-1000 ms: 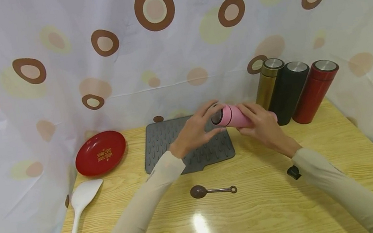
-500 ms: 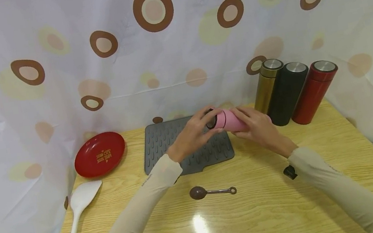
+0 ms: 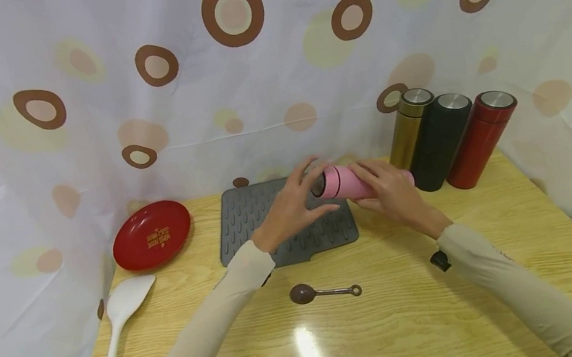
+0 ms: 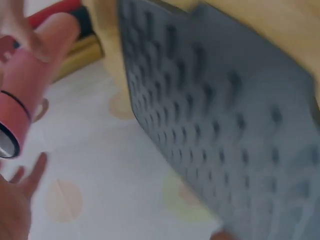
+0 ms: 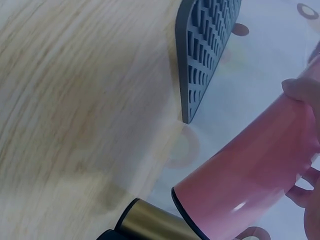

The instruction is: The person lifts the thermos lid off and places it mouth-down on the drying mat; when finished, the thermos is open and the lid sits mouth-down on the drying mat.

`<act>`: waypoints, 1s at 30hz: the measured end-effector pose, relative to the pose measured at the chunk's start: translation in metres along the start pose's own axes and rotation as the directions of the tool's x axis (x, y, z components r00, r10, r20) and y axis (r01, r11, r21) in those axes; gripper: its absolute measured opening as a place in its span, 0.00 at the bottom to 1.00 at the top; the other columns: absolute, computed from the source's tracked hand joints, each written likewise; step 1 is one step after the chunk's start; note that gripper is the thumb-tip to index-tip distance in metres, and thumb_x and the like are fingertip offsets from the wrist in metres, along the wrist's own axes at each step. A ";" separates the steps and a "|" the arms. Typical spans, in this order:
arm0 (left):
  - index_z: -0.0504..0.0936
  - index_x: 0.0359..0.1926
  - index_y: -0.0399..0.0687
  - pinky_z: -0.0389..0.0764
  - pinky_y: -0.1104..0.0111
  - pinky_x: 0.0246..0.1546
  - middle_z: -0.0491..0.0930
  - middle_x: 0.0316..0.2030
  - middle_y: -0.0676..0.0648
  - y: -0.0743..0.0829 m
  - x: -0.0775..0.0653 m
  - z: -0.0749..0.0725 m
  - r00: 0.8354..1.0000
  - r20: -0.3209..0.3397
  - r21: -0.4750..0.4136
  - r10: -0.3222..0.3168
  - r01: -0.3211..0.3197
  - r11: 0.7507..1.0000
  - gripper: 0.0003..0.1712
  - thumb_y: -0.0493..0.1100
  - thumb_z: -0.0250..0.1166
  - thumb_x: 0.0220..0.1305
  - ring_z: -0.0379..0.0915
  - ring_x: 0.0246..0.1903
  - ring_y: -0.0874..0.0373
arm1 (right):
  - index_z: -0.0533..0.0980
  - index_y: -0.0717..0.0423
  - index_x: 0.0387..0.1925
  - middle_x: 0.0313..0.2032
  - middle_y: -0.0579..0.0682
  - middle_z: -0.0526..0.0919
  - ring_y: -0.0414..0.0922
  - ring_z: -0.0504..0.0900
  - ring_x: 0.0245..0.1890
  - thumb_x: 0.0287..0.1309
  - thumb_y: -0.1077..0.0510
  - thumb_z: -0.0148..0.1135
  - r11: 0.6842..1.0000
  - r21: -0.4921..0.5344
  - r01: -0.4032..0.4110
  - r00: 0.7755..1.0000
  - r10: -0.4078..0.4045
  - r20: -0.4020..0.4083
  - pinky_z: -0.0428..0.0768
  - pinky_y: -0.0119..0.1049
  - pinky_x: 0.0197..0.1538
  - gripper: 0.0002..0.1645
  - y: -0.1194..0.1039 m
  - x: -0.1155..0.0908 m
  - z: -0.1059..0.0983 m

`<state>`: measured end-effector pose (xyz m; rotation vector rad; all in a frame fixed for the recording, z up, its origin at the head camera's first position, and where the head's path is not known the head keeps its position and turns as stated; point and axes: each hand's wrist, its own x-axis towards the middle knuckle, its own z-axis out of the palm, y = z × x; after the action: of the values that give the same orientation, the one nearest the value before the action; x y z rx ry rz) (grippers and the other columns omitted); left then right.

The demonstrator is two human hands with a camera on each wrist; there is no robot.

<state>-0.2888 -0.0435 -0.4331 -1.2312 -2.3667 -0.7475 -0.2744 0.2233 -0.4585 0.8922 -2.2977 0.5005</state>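
A pink thermos bottle [image 3: 351, 184] lies tilted in the air over the right end of the grey ridged mat [image 3: 248, 222], its silver-topped cap pointing left. My right hand [image 3: 392, 193] grips its body, fingers over the top and thumb below. Around the cap end, my left hand [image 3: 290, 206] spreads its fingers and thumb apart. In the left wrist view, the left fingers [image 4: 35, 172] stand off from the cap, with a gap between. The right wrist view shows the bottle's black-edged base [image 5: 215, 212] and the right thumb [image 5: 300, 90] on its side.
Gold [image 3: 407, 134], black [image 3: 440, 144] and red [image 3: 480, 144] thermos bottles stand at the back right. A brown spoon [image 3: 304, 293] lies in front of the mat. At left are a red plate [image 3: 130, 243] and a white spatula [image 3: 125, 300]. A patterned curtain [image 3: 250, 96] hangs behind the table.
Both hands and the pink bottle have shifted slightly left. The left fingers, close around the cap half a second ago, have spread away from it. The right hand keeps its grip.
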 end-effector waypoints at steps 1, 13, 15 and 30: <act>0.65 0.77 0.52 0.82 0.59 0.58 0.61 0.76 0.40 -0.002 -0.001 -0.002 0.998 0.011 0.036 0.056 -0.056 0.998 0.45 0.51 0.77 0.65 0.69 0.69 0.46 | 0.76 0.63 0.66 0.59 0.69 0.80 0.70 0.81 0.56 0.43 0.58 0.87 1.000 0.005 0.002 1.000 -0.002 0.001 0.80 0.67 0.58 0.48 0.000 0.001 -0.001; 0.68 0.74 0.44 0.79 0.66 0.64 0.67 0.71 0.38 -0.008 -0.006 -0.013 0.967 0.002 0.082 0.256 -0.255 0.963 0.39 0.31 0.73 0.65 0.68 0.71 0.47 | 0.74 0.60 0.69 0.62 0.67 0.79 0.67 0.78 0.59 0.45 0.59 0.87 0.998 0.065 0.001 0.999 -0.004 0.049 0.75 0.69 0.62 0.48 0.004 0.002 -0.007; 0.68 0.74 0.40 0.77 0.64 0.66 0.69 0.70 0.37 -0.005 -0.005 -0.016 0.977 -0.004 0.045 0.212 -0.211 0.976 0.39 0.33 0.73 0.66 0.70 0.70 0.47 | 0.75 0.60 0.68 0.62 0.66 0.79 0.67 0.78 0.59 0.45 0.59 0.87 0.997 0.074 0.000 0.999 -0.004 0.049 0.75 0.68 0.62 0.48 0.004 0.003 -0.006; 0.64 0.76 0.51 0.84 0.53 0.57 0.68 0.72 0.39 0.003 -0.010 -0.013 0.989 0.022 -0.061 -0.146 0.147 0.987 0.43 0.56 0.73 0.68 0.76 0.63 0.45 | 0.74 0.61 0.68 0.62 0.66 0.79 0.65 0.78 0.59 0.45 0.58 0.87 0.999 0.029 0.028 0.999 -0.029 0.045 0.76 0.65 0.63 0.48 -0.001 0.004 0.003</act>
<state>-0.2800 -0.0563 -0.4274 -1.1007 -2.4865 -0.8663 -0.2772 0.2190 -0.4578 0.9573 -2.3204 0.5062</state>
